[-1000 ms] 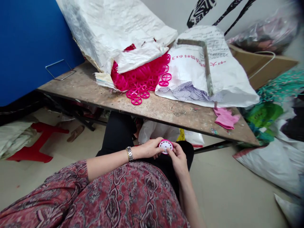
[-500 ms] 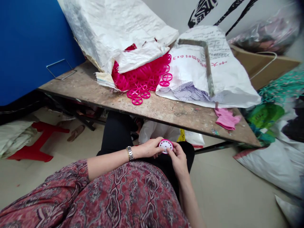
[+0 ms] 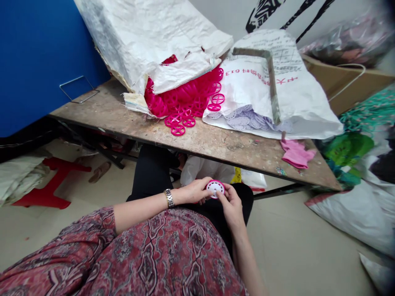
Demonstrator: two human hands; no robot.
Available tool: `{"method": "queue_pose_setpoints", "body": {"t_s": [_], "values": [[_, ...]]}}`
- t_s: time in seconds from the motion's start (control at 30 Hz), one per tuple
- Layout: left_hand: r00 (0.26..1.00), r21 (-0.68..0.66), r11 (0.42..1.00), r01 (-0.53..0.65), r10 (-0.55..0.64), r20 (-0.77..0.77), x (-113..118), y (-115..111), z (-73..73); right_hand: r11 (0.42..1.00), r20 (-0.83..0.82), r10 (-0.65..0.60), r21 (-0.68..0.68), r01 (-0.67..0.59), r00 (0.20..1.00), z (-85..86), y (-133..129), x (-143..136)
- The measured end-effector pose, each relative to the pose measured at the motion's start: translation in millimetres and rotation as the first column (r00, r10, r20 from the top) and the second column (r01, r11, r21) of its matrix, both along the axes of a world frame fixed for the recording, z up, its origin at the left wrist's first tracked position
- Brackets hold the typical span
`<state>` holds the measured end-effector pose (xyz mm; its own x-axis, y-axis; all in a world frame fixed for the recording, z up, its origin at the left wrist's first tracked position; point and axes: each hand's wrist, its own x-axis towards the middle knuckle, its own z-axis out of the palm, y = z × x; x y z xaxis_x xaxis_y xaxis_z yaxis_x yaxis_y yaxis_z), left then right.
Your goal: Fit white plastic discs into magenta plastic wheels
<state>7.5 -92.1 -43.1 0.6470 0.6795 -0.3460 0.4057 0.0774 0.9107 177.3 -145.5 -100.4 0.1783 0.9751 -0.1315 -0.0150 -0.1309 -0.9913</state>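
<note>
Over my lap, both hands grip a small round disc (image 3: 215,188), pale with a ring of dark slots and a pink rim. My left hand (image 3: 196,191) holds its left edge, thumb on top; a watch is on that wrist. My right hand (image 3: 231,202) has its thumb on the disc's lower face and fingers curled behind the right edge. On the table, pink plastic rings with crossed spokes (image 3: 178,130) spill from a torn white sack (image 3: 166,33). Pale lilac slotted discs (image 3: 243,117) poke from a second white sack (image 3: 247,86).
The worn table (image 3: 123,119) spans the view before my knees. A metal bar frame (image 3: 273,88) lies on the right sack, and a pink glove (image 3: 298,154) near the right edge. A red stool (image 3: 51,185) stands left, white sacks (image 3: 352,213) on the floor right.
The view has shifted very slightly. Both hands keep their hold on the disc, with barely any visible movement.
</note>
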Motion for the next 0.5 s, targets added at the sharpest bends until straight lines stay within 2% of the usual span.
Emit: {"method": "queue_pose_setpoints", "body": {"t_s": [0.5], "values": [[1.0, 0.006, 1.0, -0.004, 0.003, 0.025, -2.4, 0.1, -9.8, 1.0, -0.003, -0.01, -0.007, 0.01, 1.0, 5.0, 0.1, -3.8]]}}
